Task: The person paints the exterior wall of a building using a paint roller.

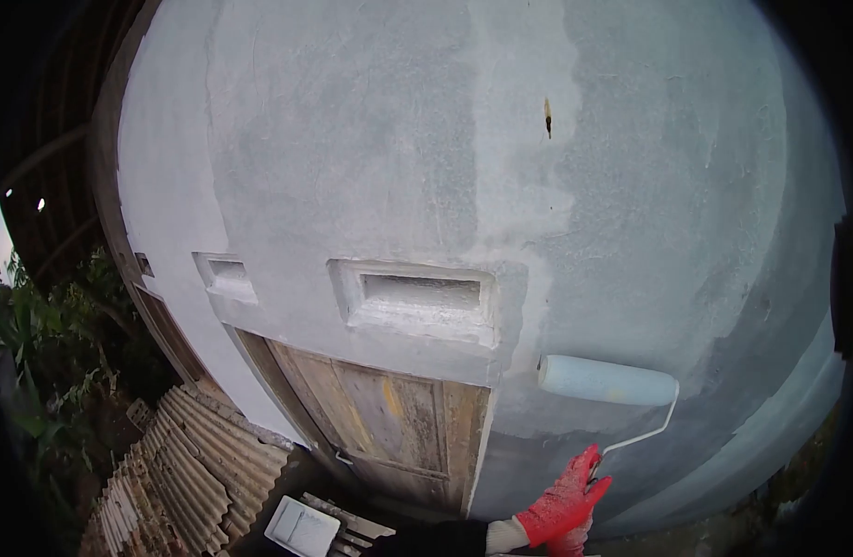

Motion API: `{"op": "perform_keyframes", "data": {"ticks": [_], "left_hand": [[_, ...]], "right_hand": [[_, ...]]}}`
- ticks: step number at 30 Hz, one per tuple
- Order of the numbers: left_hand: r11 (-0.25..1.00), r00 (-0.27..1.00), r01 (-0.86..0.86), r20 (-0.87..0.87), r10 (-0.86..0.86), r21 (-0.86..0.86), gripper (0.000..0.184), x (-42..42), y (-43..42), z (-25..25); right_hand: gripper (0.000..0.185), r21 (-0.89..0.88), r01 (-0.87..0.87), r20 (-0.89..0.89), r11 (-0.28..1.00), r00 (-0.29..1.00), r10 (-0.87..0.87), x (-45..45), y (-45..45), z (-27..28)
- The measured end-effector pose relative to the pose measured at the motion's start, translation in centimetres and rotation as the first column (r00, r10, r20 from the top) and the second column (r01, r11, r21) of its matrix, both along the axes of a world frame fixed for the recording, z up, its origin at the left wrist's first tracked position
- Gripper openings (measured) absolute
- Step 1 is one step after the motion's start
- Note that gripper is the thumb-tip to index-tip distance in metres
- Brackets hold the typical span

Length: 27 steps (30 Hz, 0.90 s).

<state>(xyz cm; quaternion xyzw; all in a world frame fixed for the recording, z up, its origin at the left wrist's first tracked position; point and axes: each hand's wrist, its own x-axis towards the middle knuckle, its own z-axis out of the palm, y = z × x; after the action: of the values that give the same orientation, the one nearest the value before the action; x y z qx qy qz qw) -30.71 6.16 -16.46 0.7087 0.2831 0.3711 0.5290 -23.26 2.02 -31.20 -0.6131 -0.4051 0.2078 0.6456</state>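
Note:
A paint roller (608,382) with a pale, paint-covered sleeve lies against the grey wall (631,232), right of the wooden door. Its thin wire frame bends down to a handle mostly hidden by red gloves. My left hand (561,502), in a red glove with a pale cuff and dark sleeve, is closed around the handle near the wire. Just below it, my right hand (572,539), also red-gloved, is closed at the lower handle, partly covered and cut off by the frame edge. Lighter paint patches border darker wall around the roller.
A wooden door (380,408) stands below a recessed vent (417,295); a smaller vent (227,274) is farther left. A white paint tray (301,527) rests beside wooden slats (352,524). Corrugated roofing sheets (190,464) lie at lower left, near plants (55,371).

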Motion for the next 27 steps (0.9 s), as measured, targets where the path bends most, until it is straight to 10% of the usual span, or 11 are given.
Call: {"op": "perform_keyframes", "data": {"ticks": [7,10,13,27], "left_hand": [[0.952,0.997,0.067,-0.006,-0.072,-0.300,0.039,-1.9,0.6,2.0],[0.968,0.978,-0.206,0.050,0.201,0.140,0.027,-3.1,1.0,-0.6],[0.938,0.957,-0.283,0.014,0.291,-0.202,0.026,-7.2,1.6,1.2],[0.863,0.868,-0.483,-0.206,0.452,-0.144,0.042,-22.1,12.9,-1.8]], "right_hand": [[0.045,-0.032,-0.160,-0.058,0.987,0.986,0.158,-1.8,0.6,-1.3],[0.047,-0.037,-0.248,-0.072,0.968,0.967,0.245,-3.4,0.9,-1.5],[0.049,-0.034,-0.345,-0.086,0.938,0.936,0.341,-5.7,1.6,-1.7],[0.055,0.057,-0.530,-0.229,0.846,0.818,0.528,-23.6,11.9,-0.1]]}}
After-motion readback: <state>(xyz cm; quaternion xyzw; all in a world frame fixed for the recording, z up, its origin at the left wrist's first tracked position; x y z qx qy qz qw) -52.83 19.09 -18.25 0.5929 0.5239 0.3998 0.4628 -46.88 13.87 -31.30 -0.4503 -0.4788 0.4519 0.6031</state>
